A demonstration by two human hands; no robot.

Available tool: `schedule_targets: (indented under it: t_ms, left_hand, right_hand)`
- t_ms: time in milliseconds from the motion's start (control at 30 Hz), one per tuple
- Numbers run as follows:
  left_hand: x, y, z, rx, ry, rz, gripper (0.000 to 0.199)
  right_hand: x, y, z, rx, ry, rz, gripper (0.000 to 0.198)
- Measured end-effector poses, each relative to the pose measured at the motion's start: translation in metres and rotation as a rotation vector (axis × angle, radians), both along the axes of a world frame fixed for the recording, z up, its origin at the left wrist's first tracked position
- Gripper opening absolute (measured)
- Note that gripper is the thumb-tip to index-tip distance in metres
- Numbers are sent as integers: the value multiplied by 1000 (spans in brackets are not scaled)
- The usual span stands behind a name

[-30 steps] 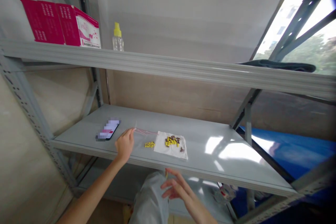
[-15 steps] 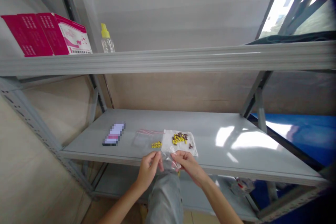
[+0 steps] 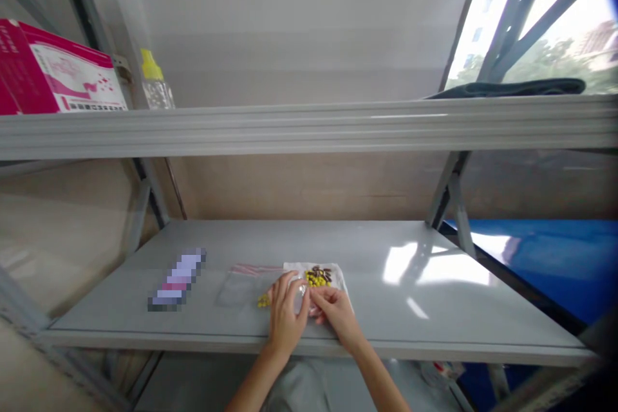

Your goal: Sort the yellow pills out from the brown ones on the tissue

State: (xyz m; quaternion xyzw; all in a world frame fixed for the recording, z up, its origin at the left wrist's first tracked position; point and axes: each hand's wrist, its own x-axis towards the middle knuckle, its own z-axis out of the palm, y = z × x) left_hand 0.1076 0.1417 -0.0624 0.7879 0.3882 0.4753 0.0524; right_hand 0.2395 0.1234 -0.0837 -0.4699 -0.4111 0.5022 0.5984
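My left hand [image 3: 286,309] is curled over a small clear plastic bag [image 3: 301,292], most of it hidden by the fingers. Across from it, my right hand [image 3: 338,313] pinches the bag's right side. Both hands are just above the shelf, at the near edge of a white cloth [image 3: 342,284]. A pile of yellow pills and dark brown capsules [image 3: 319,275] lies on that cloth. Left of my left hand, a larger clear zip bag [image 3: 241,288] with a reddish seal strip lies flat, and a few yellow pills [image 3: 263,300] show at its lower right, partly covered by my fingers.
A phone with a blurred screen [image 3: 177,280] lies on the left of the grey shelf [image 3: 386,315]. Overhead, the upper shelf beam [image 3: 299,129] crosses the view, bearing pink boxes [image 3: 72,74], a yellow-capped bottle [image 3: 157,84] and a dark folded item [image 3: 521,87].
Both hands have moved forward from the shelf's front edge to over the cloth, carrying the small bag. My left hand now covers part of the yellow pills. The camera view has shifted.
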Motion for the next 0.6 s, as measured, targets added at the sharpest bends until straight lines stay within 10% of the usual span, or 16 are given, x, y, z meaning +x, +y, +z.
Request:
schedule_targets:
  t_ms: [600]
  left_hand:
    - [-2,4,-7,-194,11,-26,36]
  right_hand:
    - [1,-11,3,-2,-161,145,47]
